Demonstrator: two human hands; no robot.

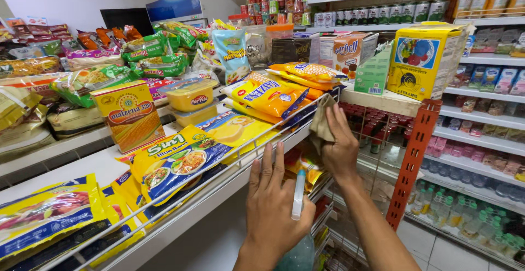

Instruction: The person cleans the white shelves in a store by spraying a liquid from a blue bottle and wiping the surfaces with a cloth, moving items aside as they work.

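My right hand (340, 149) presses a beige cloth (321, 122) against the right end of a white wire shelf rail (229, 160). My left hand (273, 208) is lower, fingers stretched up, with a clear spray bottle's white neck (298, 194) held between thumb and palm; the bottle's body (298, 257) hangs below. Yellow and blue food packets (175, 159) lie on the shelf just left of my hands, and yellow flour bags (268, 95) are stacked above the cloth.
A yellow box (131, 115) and yellow tubs (190, 95) stand on the upper shelf. A big yellow carton (424, 60) sits on an orange rack (413, 161). Cans line the top shelves (377, 14). Bottles fill the lower right shelves (465, 211). White tiled floor (437, 252) lies below.
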